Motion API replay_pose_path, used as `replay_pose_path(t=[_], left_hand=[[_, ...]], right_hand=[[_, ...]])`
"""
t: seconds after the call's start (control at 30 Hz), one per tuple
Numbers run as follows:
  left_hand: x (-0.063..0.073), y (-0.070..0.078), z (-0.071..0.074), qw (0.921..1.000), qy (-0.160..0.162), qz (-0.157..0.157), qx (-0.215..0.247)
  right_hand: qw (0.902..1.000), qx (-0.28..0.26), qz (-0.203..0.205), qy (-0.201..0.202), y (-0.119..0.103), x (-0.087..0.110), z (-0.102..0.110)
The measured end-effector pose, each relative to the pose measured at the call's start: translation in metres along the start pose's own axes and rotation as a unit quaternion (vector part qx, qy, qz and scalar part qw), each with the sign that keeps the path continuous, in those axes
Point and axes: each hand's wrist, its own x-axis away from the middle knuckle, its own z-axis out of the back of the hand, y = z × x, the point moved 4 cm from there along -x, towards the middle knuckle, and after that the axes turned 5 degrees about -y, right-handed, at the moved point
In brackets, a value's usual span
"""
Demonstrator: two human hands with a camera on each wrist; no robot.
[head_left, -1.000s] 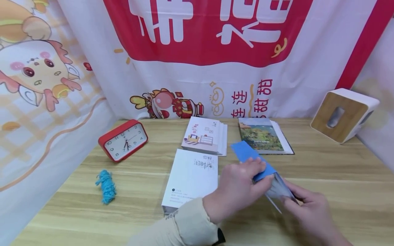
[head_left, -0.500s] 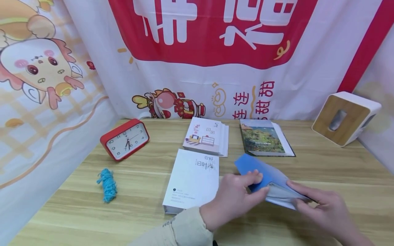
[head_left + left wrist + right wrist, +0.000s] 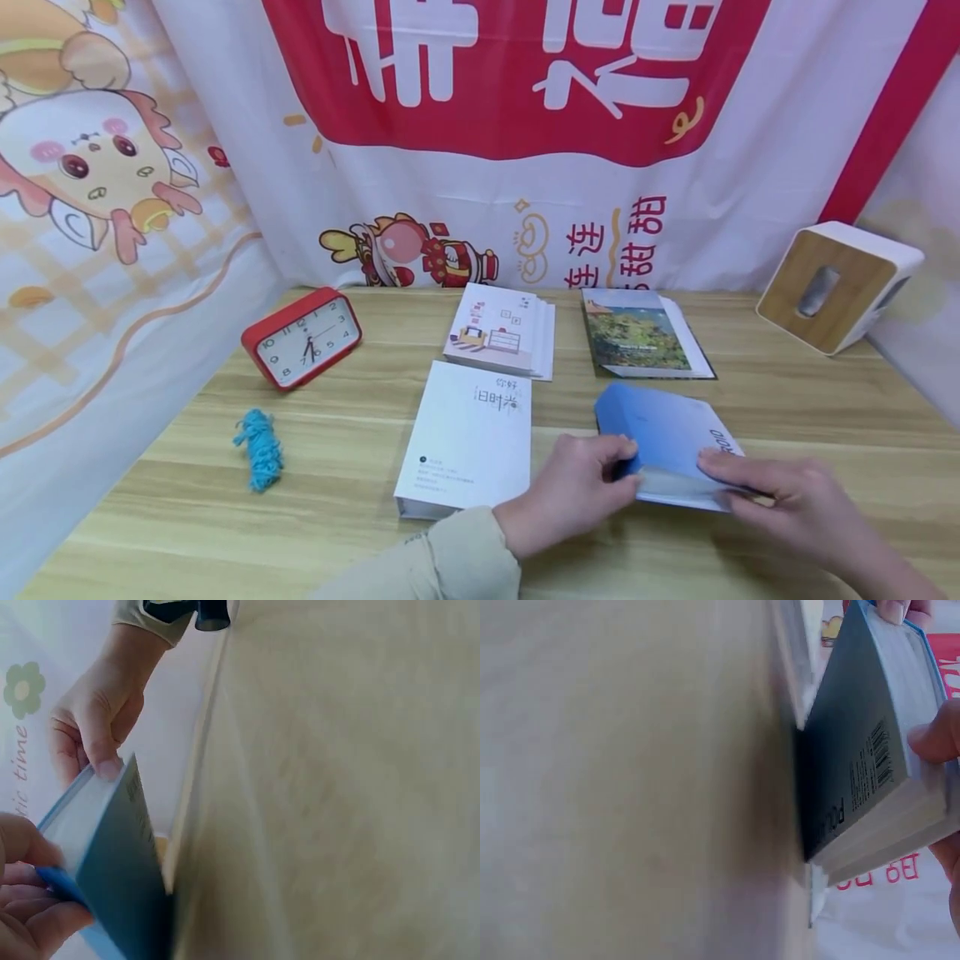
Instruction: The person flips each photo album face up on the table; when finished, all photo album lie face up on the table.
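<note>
A thick blue-to-white book [image 3: 667, 437] is gripped by both hands over the right half of the table. My left hand [image 3: 573, 492] pinches its blue spine end between thumb and fingers. At the opposite end, my right hand [image 3: 798, 500] holds the near corner, thumb below and fingers on the cover, partly hiding dark lettering. In the left wrist view the book [image 3: 127, 862] shows its page edges between both hands. The right wrist view shows a barcode on the book's back cover [image 3: 847, 742], tilted close over the tabletop.
Left of the hands lies a white book [image 3: 468, 442], with a small illustrated book stack [image 3: 495, 329] behind. An album with a landscape cover [image 3: 637, 333] sits beyond the blue book. A red clock [image 3: 303, 337], blue yarn [image 3: 261, 450] and a wood-fronted box [image 3: 832, 287] stand farther out.
The blue book has turned from steeply tilted to nearly flat and come lower and nearer, its cover now facing up. Both hands keep hold; the right hand has moved outward to the right.
</note>
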Motion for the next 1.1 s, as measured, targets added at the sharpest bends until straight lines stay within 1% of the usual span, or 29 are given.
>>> replay_pose_path(t=[0.1,0.13,0.23,0.37,0.5,0.67,0.77,0.93,1.1], left_hand=[[-0.001,-0.004,-0.004,0.9995,-0.007,0.022,-0.019],[-0.001,-0.006,-0.006,0.9992,-0.008,0.03,-0.025],[-0.003,-0.011,-0.011,0.998,-0.014,0.05,-0.036],[-0.004,-0.015,-0.021,0.9955,-0.028,0.08,-0.041],[-0.003,-0.019,-0.029,0.993,-0.034,0.107,-0.038],[-0.002,-0.019,-0.033,0.9916,-0.035,0.12,-0.033],[-0.002,-0.019,-0.033,0.9914,-0.032,0.121,-0.037],[-0.002,-0.022,-0.032,0.9912,-0.033,0.121,-0.042],[-0.002,-0.026,-0.031,0.9901,-0.047,0.131,-0.018]], right_hand=[[0.9999,-0.006,0.0,-0.012,0.006,0.003,-0.005],[0.9999,-0.005,-0.006,-0.016,0.008,0.004,-0.006],[0.9987,0.012,-0.038,-0.031,0.014,0.005,-0.009],[0.9949,0.007,-0.086,-0.051,0.02,0.008,-0.011],[0.9905,0.002,-0.119,-0.069,0.027,0.013,-0.014],[0.9863,-0.017,-0.141,-0.084,0.034,0.017,-0.015],[0.9858,-0.017,-0.142,-0.087,0.036,0.017,-0.016],[0.9875,0.0,-0.138,-0.076,0.038,0.016,-0.019],[0.9879,0.027,-0.139,-0.064,0.035,0.017,-0.02]])
